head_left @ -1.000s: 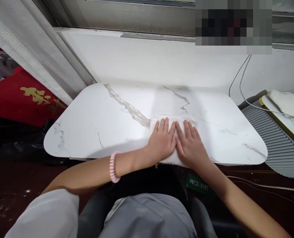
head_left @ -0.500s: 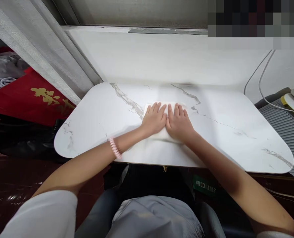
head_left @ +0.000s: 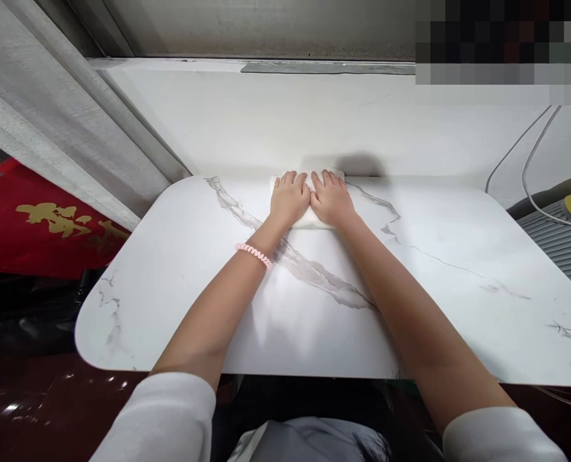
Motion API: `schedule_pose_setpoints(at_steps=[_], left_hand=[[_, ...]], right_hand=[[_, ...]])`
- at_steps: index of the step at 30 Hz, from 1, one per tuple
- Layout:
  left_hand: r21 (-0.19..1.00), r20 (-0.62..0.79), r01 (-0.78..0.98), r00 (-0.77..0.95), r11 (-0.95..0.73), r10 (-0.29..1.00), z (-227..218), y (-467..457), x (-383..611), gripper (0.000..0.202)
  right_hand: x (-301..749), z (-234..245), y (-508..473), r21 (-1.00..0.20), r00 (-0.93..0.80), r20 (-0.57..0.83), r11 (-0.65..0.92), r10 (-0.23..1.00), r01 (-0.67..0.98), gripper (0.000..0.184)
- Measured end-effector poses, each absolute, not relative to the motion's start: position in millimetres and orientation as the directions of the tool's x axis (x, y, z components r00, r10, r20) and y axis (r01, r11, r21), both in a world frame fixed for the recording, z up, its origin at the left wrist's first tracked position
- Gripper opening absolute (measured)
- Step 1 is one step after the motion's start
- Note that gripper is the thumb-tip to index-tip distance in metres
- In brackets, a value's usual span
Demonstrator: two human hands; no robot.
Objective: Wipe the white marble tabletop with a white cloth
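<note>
While its fingers lie straight and slightly spread, the bare left hand (head_left: pixel 289 199) rests palm down, unclenched, on a white, roughly rectangular fabric cloth (head_left: pixel 314 221). The bare right hand (head_left: pixel 332 197) lies flat on the same cloth in the same way, its thumb side against the left hand's; neither hand's fingers are curled into a grip. A pink coiled bracelet (head_left: pixel 254 255) circles the left wrist, and white short sleeves (head_left: pixel 170 410) cover both upper arms. The cloth lies at the far edge of a white, round-cornered tabletop with grey marble-like veining (head_left: pixel 170 321), right by a plain white wall (head_left: pixel 266 122); whether it touches the wall is hard to tell. Left of the tabletop, beyond a pale grey upright post (head_left: pixel 88 115), is a red sheet with gold lettering (head_left: pixel 49 224). At the right, thin pale cables (head_left: pixel 530 160) hang before the wall, near a grey ridged surface (head_left: pixel 555 234).
</note>
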State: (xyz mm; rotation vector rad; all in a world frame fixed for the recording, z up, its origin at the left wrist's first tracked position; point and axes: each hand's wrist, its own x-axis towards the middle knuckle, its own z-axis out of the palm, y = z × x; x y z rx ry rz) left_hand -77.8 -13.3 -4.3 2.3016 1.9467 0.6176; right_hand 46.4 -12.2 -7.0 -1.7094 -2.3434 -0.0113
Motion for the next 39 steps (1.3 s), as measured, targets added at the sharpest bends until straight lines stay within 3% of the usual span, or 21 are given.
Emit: schedule_pose_setpoints(at_steps=[7, 13, 22, 32, 39], left_hand=[[0.277, 0.214, 0.954, 0.06, -0.119, 0.975, 1.4, -52.0, -84.5, 0.05], [0.201, 0.119, 0.965, 0.144, -0.166, 0.982, 5.4, -151.4, -114.6, 0.053], [0.146, 0.149, 0.972, 0.159, -0.181, 0.976, 0.8, -280.1, -156.0, 0.057], [0.077, 0.109, 0.986, 0.14, -0.149, 0.984, -2.4, -186.1, -210.1, 0.059], [0.138, 0.125, 0.966, 0.202, -0.219, 0.971, -2.8, -70.4, -245.1, 0.059]], right_hand=[[36.3, -0.9, -43.6, -0.117, -0.339, 0.152, 0.357, 0.928, 0.927, 0.06], [13.5, -1.9, -145.6, -0.118, -0.364, 0.161, 0.384, 0.917, 0.916, 0.061], [-10.5, -7.8, -260.2, -0.134, -0.508, 0.238, 0.546, 0.828, 0.827, 0.061], [-60.8, -3.6, -163.9, -0.246, -0.516, 0.206, 0.554, 0.831, 0.795, 0.056], [-96.0, -3.2, -69.3, -0.333, -0.423, 0.198, 0.467, 0.884, 0.819, 0.054]])
